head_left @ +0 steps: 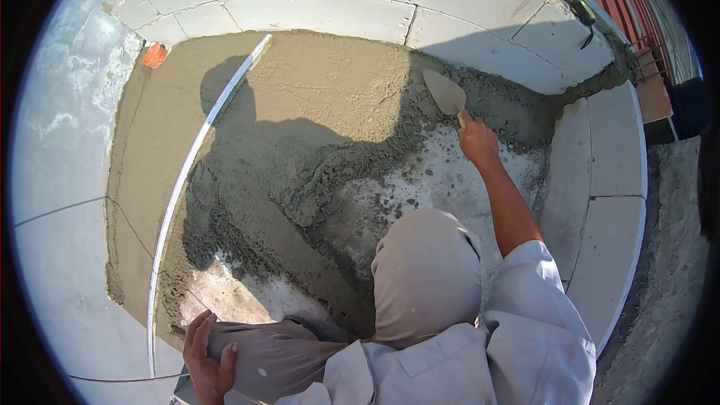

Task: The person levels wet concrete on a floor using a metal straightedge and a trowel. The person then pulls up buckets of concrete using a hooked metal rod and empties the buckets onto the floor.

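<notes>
My right hand is closed around the handle of a pointed trowel. The trowel's blade lies at the upper edge of the rough grey mortar, close to the block wall. Below that hand, a pale, speckled patch of bare floor shows. My left hand rests on my bent knee, fingers apart and holding nothing. Smooth wet mortar covers the far side of the floor, and a loose, lumpy ridge of it runs through the middle.
A long white straightedge lies across the mortar on the left. White block walls border the back and the right side. An orange round piece sits in the far left corner. A tape measure rests on the wall top.
</notes>
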A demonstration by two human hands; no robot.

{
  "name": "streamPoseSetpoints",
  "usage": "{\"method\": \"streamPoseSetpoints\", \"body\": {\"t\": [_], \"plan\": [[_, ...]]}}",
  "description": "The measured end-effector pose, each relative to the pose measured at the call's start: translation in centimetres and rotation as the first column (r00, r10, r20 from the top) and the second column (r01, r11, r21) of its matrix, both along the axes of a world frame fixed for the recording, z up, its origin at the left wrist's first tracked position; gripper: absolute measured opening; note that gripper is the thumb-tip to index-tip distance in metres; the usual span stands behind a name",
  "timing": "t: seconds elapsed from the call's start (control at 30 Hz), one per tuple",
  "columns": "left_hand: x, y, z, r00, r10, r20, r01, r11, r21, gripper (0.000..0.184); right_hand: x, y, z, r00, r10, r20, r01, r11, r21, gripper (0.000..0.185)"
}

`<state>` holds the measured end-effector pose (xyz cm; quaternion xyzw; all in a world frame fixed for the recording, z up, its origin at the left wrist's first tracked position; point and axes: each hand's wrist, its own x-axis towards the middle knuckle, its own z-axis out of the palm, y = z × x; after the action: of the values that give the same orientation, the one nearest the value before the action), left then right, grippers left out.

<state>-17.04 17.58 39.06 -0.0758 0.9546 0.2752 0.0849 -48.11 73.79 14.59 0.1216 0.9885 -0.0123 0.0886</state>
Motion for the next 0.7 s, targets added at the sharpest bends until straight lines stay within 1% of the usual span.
{"method": "streamPoseSetpoints", "body": {"t": [0.1, 0.2, 0.3, 0.33, 0.37, 0.4, 0.5, 0.57, 0.6, 0.7], "plan": [[0.3, -0.3, 0.2, 1.000, -0.010, 0.009, 0.011, 1.000, -0.008, 0.058, 1.0, 1.2, -3.0, 0.980, 0.192, 0.046, -0.197, 0.967, 0.164, 0.058], [0.9, -0.6, 0.1, 1.000, -0.014, -0.013, 0.014, 0.999, -0.036, 0.058, 3.9, 1.0, 1.1, 0.941, 0.322, 0.099, -0.325, 0.946, 0.010, 0.061], [0.6, -0.9, -0.2, 1.000, -0.001, -0.009, 0.001, 1.000, -0.007, 0.058, 6.0, 0.2, 0.7, 0.973, 0.164, -0.163, -0.169, 0.985, -0.016, 0.053], [0.5, -0.9, -0.3, 1.000, 0.002, 0.002, -0.002, 1.000, -0.013, 0.058, 6.2, -0.5, 0.6, 0.978, 0.044, -0.205, -0.108, 0.945, -0.310, 0.050], [0.4, -0.9, -0.3, 1.000, 0.005, 0.016, -0.005, 1.000, -0.020, 0.059, 6.5, -1.6, 1.0, 0.975, -0.084, -0.204, -0.051, 0.814, -0.579, 0.047], [0.2, -0.9, -0.3, 1.000, 0.006, 0.027, -0.005, 1.000, -0.025, 0.059, 6.8, -2.6, 1.1, 0.964, -0.209, -0.166, -0.005, 0.607, -0.795, 0.045], [0.0, -0.7, -0.4, 1.000, 0.004, 0.024, -0.004, 1.000, -0.021, 0.058, 7.3, -5.7, -0.8, 0.958, -0.271, -0.095, 0.025, 0.409, -0.912, 0.043], [0.1, -0.6, -0.2, 0.999, 0.023, 0.029, -0.023, 1.000, -0.013, 0.058, 6.9, -6.5, -6.5, 0.971, -0.196, -0.134, 0.005, 0.581, -0.814, 0.039], [0.1, -0.6, -0.2, 0.999, 0.028, 0.030, -0.028, 1.000, -0.008, 0.058, 6.7, -7.0, -7.5, 0.976, -0.160, -0.150, -0.008, 0.659, -0.752, 0.036], [0.8, -1.0, -0.2, 1.000, 0.011, 0.016, -0.011, 0.999, -0.043, 0.058, 6.2, -6.8, -8.9, 0.974, -0.208, 0.090, 0.202, 0.621, -0.757, 0.032]]}}
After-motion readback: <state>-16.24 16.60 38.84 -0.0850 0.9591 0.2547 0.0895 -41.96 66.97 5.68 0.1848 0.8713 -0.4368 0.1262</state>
